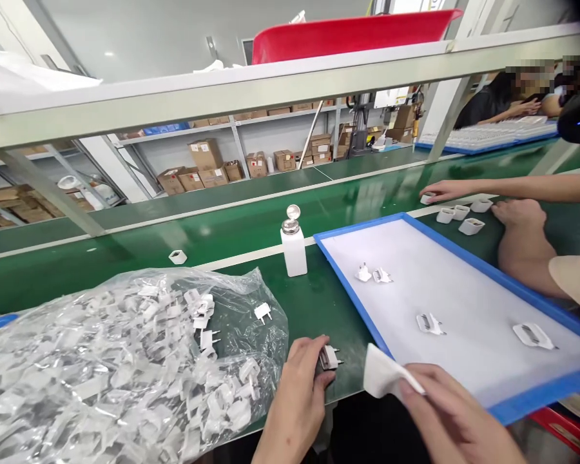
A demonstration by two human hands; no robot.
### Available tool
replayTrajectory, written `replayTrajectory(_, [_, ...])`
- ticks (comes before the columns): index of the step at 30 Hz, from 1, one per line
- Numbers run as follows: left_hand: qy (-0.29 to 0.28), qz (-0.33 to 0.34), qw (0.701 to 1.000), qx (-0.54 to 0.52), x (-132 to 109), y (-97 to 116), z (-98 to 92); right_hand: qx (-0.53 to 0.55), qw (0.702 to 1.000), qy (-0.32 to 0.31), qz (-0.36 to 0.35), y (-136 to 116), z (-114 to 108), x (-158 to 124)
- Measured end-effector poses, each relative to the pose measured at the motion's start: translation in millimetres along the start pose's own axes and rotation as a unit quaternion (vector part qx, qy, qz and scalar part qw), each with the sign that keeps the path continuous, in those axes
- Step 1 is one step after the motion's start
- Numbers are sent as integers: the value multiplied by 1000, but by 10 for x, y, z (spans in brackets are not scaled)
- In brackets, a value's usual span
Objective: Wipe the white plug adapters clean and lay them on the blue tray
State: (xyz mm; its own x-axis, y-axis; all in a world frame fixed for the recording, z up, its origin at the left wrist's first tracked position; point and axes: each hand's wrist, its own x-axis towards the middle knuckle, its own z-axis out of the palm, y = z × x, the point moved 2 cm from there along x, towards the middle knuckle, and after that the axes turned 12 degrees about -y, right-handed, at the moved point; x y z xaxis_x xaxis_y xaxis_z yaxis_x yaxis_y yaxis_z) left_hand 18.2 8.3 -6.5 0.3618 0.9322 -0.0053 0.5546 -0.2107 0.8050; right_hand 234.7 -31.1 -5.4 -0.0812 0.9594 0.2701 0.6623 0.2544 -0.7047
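My left hand (pixel 302 380) grips a small white two-pin plug (pixel 329 357) between thumb and fingers, at the front edge of the green table. Its pins point right. My right hand (pixel 447 403) pinches a folded white cloth (pixel 384 372), held in front of the near corner of a blue-rimmed white tray (pixel 357 303). A gap separates the cloth from the plug. Several similar plugs, such as one plug (pixel 430 323), lie apart in the tray. Left of my left hand, a clear plastic bag (pixel 265 283) spreads open with a heap of white plug parts (pixel 125 361).
A white pump bottle (pixel 294 251) with a raised metal lid stands behind the tray's left corner. A white housing (pixel 178 257) lies on the green belt (pixel 232 238). At right, a co-worker's hand (pixel 447 190) touches a white housing beside several others (pixel 472 225). A rail crosses above.
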Motion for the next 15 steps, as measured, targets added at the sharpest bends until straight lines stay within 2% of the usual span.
replayTrajectory(2, [15, 5, 1000, 15, 21, 8, 1, -56, 998, 28, -31, -320, 165, 65])
replayTrajectory(5, [48, 17, 998, 39, 60, 38, -8, -108, 991, 57, -62, -468, 383, 146])
replayTrajectory(7, [52, 25, 997, 59, 90, 59, -14, -102, 993, 25, -57, -442, 506, 208])
replayTrajectory(11, [44, 34, 993, 104, 142, 66, -4, -48, 991, -94, -87, -376, 627, 323])
replayTrajectory(15, [81, 49, 982, 164, 157, 25, 20, -43, 981, -126, -143, -324, 606, 383])
